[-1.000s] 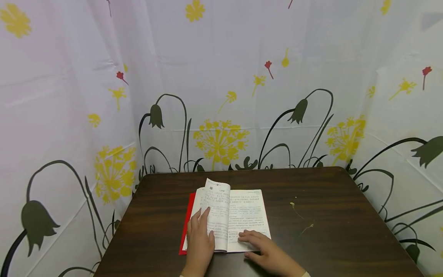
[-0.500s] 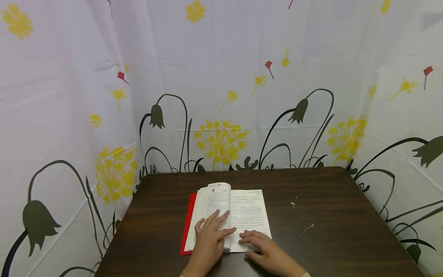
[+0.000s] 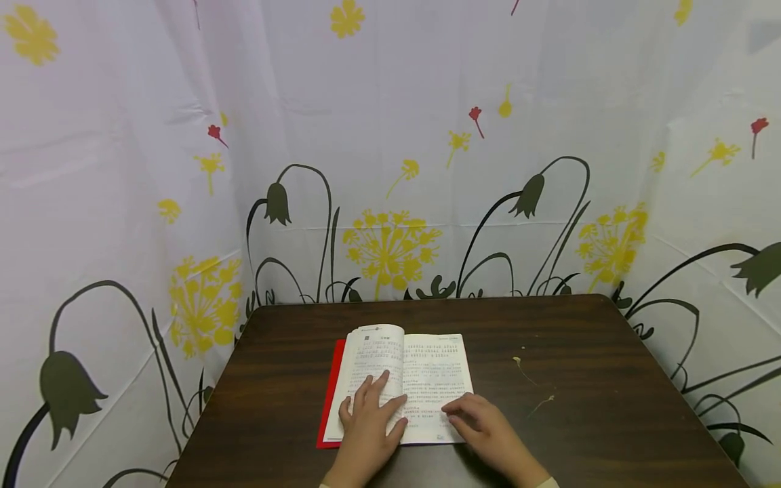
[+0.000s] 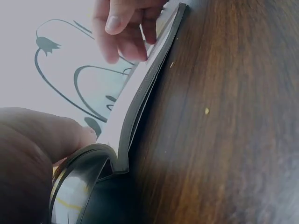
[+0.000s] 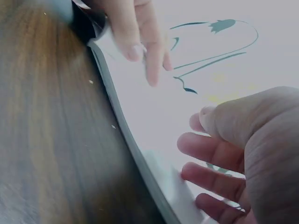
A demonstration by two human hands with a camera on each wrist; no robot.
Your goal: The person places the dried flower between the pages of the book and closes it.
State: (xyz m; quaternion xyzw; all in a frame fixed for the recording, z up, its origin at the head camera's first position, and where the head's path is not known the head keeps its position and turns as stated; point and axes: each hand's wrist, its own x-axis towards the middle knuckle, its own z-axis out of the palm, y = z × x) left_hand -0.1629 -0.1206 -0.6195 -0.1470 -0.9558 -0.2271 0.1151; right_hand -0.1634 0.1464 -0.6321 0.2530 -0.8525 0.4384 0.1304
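An open book (image 3: 436, 369) with printed pages lies on the dark wooden table, a red edge (image 3: 333, 390) showing along its left side. My left hand (image 3: 369, 417) rests with spread fingers on the lower part of the left page, its thumb near the spine. At the lower right of the right-hand page is my right hand (image 3: 491, 430), holding nothing. Its fingers (image 5: 212, 151) are loosely bent over the page edge in the right wrist view, the thumb apart from most of them. In the left wrist view the page stack (image 4: 135, 105) bulges up near the left thumb.
The brown table (image 3: 586, 379) carries thin yellowish marks (image 3: 539, 403) right of the book. Small pale specks (image 4: 207, 111) lie in front of the book in the left wrist view. A white curtain (image 3: 390, 135) with printed flowers hangs behind and at both sides.
The lifted page has come down to the left onto the other pages. My left hand went right toward the spine, then back left a little. My right hand has shifted right toward the page edge.
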